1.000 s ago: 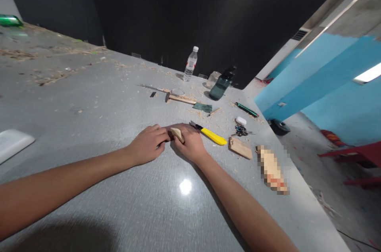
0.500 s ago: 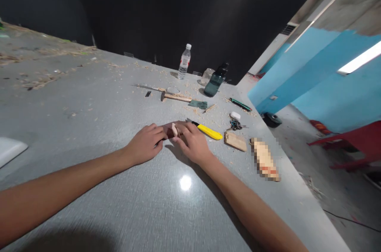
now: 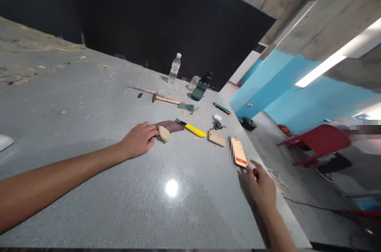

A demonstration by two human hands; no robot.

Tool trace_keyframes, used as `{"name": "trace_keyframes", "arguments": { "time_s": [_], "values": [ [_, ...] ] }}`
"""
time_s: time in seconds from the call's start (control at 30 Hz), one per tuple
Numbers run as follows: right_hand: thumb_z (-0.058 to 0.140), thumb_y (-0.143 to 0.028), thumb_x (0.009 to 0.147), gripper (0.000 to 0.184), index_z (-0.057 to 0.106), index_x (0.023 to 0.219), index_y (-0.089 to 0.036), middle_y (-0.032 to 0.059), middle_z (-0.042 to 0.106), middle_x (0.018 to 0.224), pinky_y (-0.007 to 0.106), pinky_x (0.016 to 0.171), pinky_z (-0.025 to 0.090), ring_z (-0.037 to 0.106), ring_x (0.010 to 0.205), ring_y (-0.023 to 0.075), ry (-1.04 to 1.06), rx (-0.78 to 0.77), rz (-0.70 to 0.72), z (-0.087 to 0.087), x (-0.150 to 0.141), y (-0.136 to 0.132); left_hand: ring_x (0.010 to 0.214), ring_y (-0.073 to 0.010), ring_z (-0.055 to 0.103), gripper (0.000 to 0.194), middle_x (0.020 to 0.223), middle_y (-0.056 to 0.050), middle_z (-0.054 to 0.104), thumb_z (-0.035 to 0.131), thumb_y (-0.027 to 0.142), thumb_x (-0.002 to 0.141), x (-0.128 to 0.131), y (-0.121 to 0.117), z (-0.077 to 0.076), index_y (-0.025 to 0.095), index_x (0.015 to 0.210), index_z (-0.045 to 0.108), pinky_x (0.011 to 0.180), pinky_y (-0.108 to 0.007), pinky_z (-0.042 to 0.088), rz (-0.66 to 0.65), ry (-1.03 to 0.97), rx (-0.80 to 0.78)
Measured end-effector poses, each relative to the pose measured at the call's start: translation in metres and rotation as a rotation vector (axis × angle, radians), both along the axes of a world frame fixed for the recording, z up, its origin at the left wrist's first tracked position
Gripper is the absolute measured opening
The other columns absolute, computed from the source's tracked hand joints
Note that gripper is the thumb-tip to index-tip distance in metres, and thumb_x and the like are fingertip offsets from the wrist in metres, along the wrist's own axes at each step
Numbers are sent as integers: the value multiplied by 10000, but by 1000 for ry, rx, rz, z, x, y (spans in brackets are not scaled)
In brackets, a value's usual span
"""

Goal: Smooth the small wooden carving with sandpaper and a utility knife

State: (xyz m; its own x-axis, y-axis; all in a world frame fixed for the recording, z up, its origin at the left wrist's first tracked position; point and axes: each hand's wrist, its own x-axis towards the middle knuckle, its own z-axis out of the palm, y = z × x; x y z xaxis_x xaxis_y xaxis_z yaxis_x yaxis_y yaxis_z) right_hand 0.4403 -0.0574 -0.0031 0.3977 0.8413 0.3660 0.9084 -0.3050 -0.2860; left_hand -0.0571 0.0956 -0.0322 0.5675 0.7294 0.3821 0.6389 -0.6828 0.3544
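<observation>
My left hand [image 3: 139,140] rests on the table with its fingers curled over the left end of a dark brown strip of sandpaper [image 3: 174,126]. A small pale carved piece of wood [image 3: 164,134] lies against the strip's near edge, beside my fingertips. My right hand [image 3: 262,187] hovers at the right edge of the table, empty, with thumb and fingers apart. Its fingertips are close to the lower end of a lit phone [image 3: 239,152]; whether they touch it I cannot tell. A yellow-handled utility knife [image 3: 195,129] lies at the sandpaper's right end.
A wooden block [image 3: 216,138], keys [image 3: 218,125] and a white case [image 3: 217,117] lie right of the knife. Farther back are a hammer [image 3: 166,99], a green pen-like tool [image 3: 222,108], a water bottle [image 3: 174,68] and a dark bottle [image 3: 201,86]. Wood shavings are scattered about. A red chair [image 3: 320,145] stands beyond.
My right hand has left the sandpaper and wood piece and moved right to the phone. The wood piece now lies uncovered. My left hand stays on the sandpaper. The view has turned right.
</observation>
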Motion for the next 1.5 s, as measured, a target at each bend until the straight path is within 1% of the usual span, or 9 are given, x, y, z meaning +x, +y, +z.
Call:
{"name": "trace_keyframes", "arguments": {
  "time_s": [0.17,0.33,0.47,0.53,0.6,0.73,0.9,1.13,1.5],
  "values": [
    [319,-781,960,833,705,1314,-133,97,680,663,461,610,452,665,636,346,39,36,-29,-4,-1,1,1047,-281,609,270,1122,-84,737,522,145,950,0,-1,2,224,1085,742,902,-440,488,-1,-6,13],
    [389,-631,1010,569,714,1260,-235,139,749,800,490,657,501,688,675,333,36,12,132,5,-34,13,1075,-278,610,287,1141,-75,732,535,142,951,0,0,-2,235,1130,739,926,-436,483,-5,-10,6],
    [511,-487,1019,394,722,1270,-267,92,784,1087,381,759,574,743,824,235,60,-110,497,11,-118,51,1095,-282,603,338,1171,-84,720,539,134,948,-1,1,-3,229,1219,717,945,-443,488,-2,-2,-6],
    [508,-401,1065,392,677,1375,-232,134,749,1267,412,924,571,741,1081,268,13,-194,767,13,-171,79,1096,-283,599,365,1177,-90,714,530,125,948,0,1,-2,221,1254,704,958,-450,492,-1,8,-6],
    [646,-437,1019,455,636,1434,-252,128,699,1394,406,993,559,692,1242,284,13,-177,846,11,-219,107,1100,-277,603,425,1188,-87,711,529,118,953,0,0,0,226,1337,675,985,-452,500,-9,20,-2],
    [756,-418,960,535,616,1430,-205,159,701,1385,386,919,573,699,1217,307,28,-116,854,-2,-273,147,1166,-270,617,568,1312,-97,705,546,138,981,1,0,2,226,1542,539,1063,-455,509,-8,29,14],
    [551,-240,1047,250,690,1237,-153,150,783,1152,358,888,556,760,1036,277,63,-51,784,-17,-270,170,1172,-265,619,539,1358,-80,711,553,90,959,3,-1,2,236,1474,611,1052,-447,511,-4,28,14],
    [538,-298,1061,361,631,1381,-158,117,822,1130,307,845,536,787,980,248,59,-37,772,-23,-264,166,1084,-252,633,262,1150,-58,750,539,94,981,4,0,3,221,1072,749,970,-422,483,3,18,18],
    [486,-372,1111,356,650,1366,-186,122,826,1100,297,795,504,796,975,252,-65,-121,807,-14,-276,157,1029,-244,643,241,1076,-25,761,582,148,1008,4,-3,6,256,1089,781,914,-406,440,35,76,56]
  ]
}}
